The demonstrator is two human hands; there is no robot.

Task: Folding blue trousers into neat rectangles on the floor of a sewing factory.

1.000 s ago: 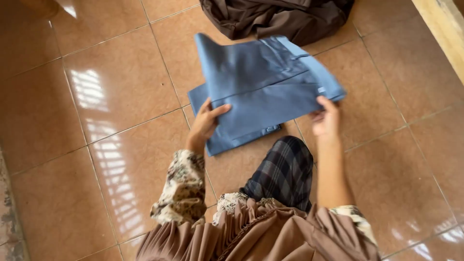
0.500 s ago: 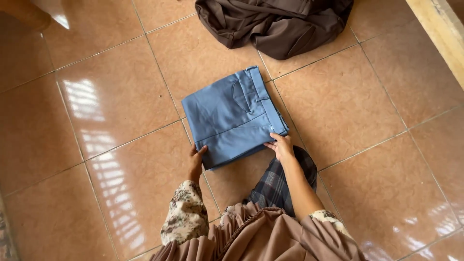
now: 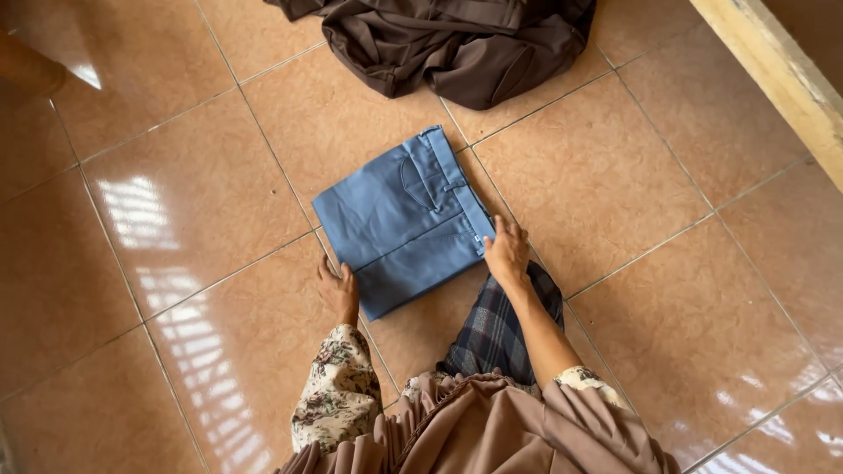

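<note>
Folded blue trousers (image 3: 404, 224) lie flat on the tiled floor (image 3: 694, 290), a neat rectangle, waistband and pocket side facing up.

Left hand (image 3: 338, 290): at the near-left corner of the fold, fingers laid flat along the edge, touching cloth. Not clenched, nothing pinched that I can see; reads as pressing down, hand unclosed.

Right hand (image 3: 507, 253): on the right-side edge of the fold, just below the waistband end, fingers spread over the cloth edge. Also flat contact, no closed grasp visible. Fingertips partly tucked at the edge, so I can't tell whether they curl under it.

The trousers sit between the two hands, mostly on the far side of both. The fold line runs roughly hand to hand.

Beyond the hands, well apart from the blue piece: a crumpled dark brown garment (image 3: 457, 44) heaped on the floor.

Behind the right hand, under its forearm: dark plaid cloth (image 3: 496, 329), just beside the near edge of the trousers. Floral sleeve (image 3: 338, 391) on the left arm, tan pleated fabric (image 3: 492, 430) nearest the person.

Far right of the right hand: a pale wooden edge (image 3: 773, 79) running diagonally.
</note>
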